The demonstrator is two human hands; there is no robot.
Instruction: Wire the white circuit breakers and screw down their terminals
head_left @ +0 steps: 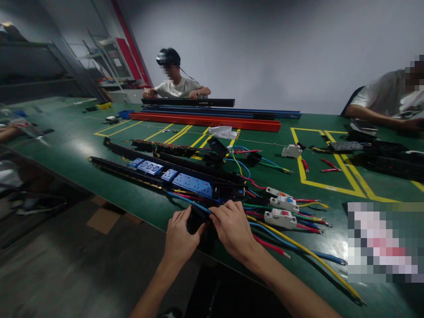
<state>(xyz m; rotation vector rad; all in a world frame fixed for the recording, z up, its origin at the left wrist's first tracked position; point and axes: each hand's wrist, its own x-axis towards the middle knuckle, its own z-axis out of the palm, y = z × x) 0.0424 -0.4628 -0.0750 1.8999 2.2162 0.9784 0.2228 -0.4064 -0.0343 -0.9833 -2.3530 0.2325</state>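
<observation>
The green counter carries an orange rail well beyond the hands. The long socket strip lies nearer, its long axis running roughly along the near edge, its right end just beyond the right hand. That hand is nearer this end than the left hand. The right hand bends over the cables, fingertips at the blue cable; whether they grip it cannot be told. The left hand is partly open, thumb and fingers apart, just on the near side of that cable. White breakers sit right of both hands.
</observation>
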